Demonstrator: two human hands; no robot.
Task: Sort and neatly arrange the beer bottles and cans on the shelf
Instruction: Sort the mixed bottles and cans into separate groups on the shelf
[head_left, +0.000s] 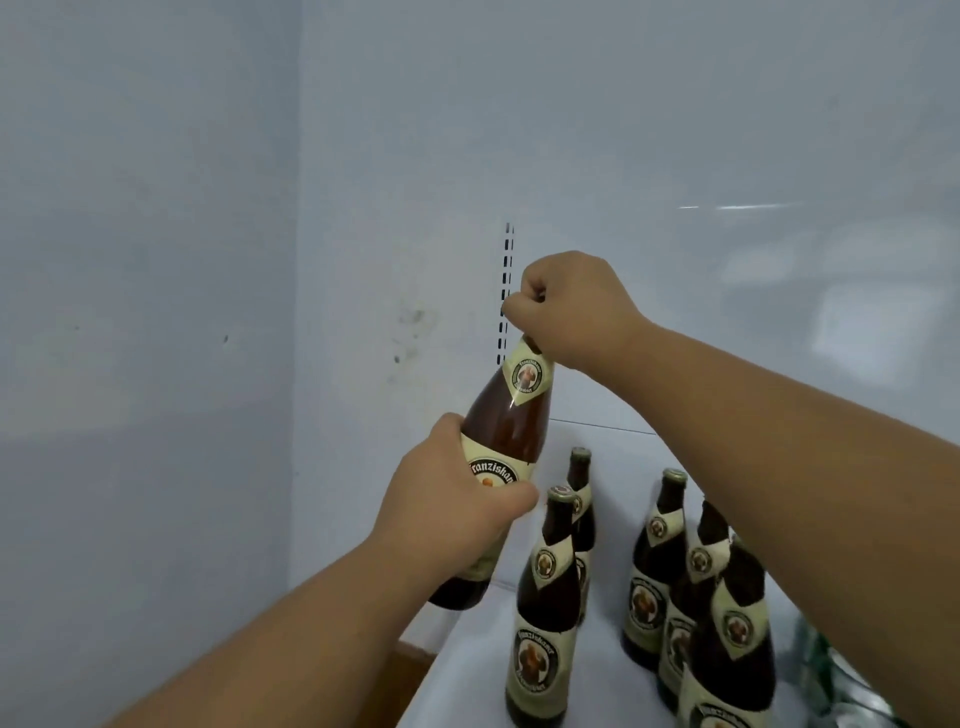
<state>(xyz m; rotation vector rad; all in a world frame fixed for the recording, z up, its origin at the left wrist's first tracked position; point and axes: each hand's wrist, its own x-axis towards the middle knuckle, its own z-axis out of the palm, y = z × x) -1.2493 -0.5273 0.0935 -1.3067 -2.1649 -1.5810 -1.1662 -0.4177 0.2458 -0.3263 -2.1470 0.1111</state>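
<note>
The white shelf (467, 670) in the lower right of the frame carries five upright brown bottles, two in a left column (545, 608) and three in a right cluster (691, 587), while the held bottle (506, 441) hangs tilted at centre frame, its base near the shelf's left edge. Risk: lowered at this tilt, the base could miss the edge or knock the nearest standing bottle, toppling the row. The left hand (447, 512) has fingers wrapped closed around the body label; the right hand (571, 306) has fingers clenched over the neck top, hiding the cap
</note>
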